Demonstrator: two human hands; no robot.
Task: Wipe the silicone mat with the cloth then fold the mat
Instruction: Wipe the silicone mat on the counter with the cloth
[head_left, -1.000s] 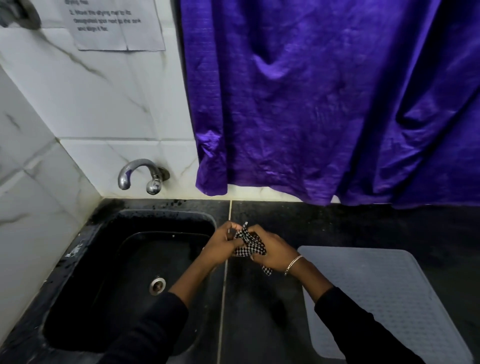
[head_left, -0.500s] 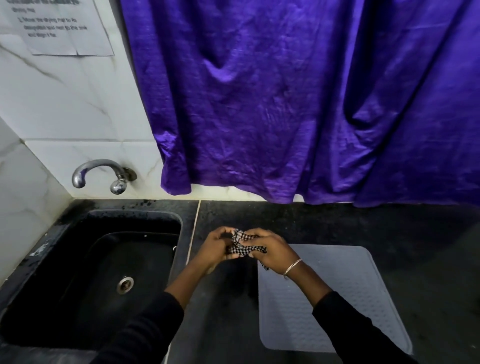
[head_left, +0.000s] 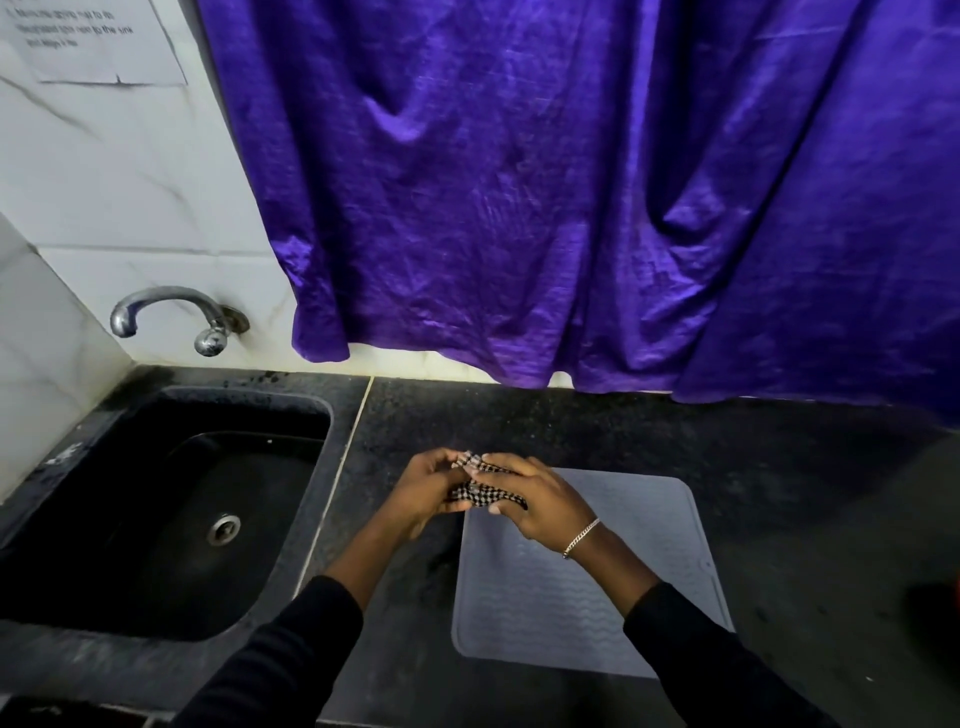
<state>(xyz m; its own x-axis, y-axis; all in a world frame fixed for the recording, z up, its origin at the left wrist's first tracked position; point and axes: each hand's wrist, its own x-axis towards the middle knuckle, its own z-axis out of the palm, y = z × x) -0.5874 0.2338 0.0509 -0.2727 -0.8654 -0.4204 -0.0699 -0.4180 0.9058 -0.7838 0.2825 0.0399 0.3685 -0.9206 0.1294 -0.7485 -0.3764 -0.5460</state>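
Both hands meet right at the far-left corner of the mat, and the cloth (head_left: 485, 493) is bunched up between them. Left hand (head_left: 428, 493) is curled, fingers wrapped round the left end of the checked black-and-white fabric, thumb up top. Right hand (head_left: 540, 501) lies flatter over the other end, fingers pointing left and pressing down on the folds, a silver bracelet (head_left: 581, 538) sitting on its wrist. So each hand has a grip on the cloth, neither one spread wide; whether the bundle touches the mat underneath I cannot tell.

And the silicone mat (head_left: 587, 597) itself: pale grey, lying flat and unfolded on the worktop (head_left: 805, 493), wavy ridges showing across its surface. The right forearm, in a dark sleeve (head_left: 717, 670), crosses over its near-right part, hiding that corner. The left forearm comes up beside the mat's left edge, over bare dark stone.

Out to the left, past a pale seam in the worktop, there's the black sink (head_left: 156, 519), drain (head_left: 224, 529) showing in the basin. A chrome tap (head_left: 176, 317) juts from the white marbled wall tiles (head_left: 130, 197) above it. A printed paper notice (head_left: 98, 41) is stuck high on that wall, the text too blurred to read. Across the back, a big purple curtain (head_left: 597, 197) hangs down, its hem reaching just about to the rear edge of the worktop, well apart from the mat.
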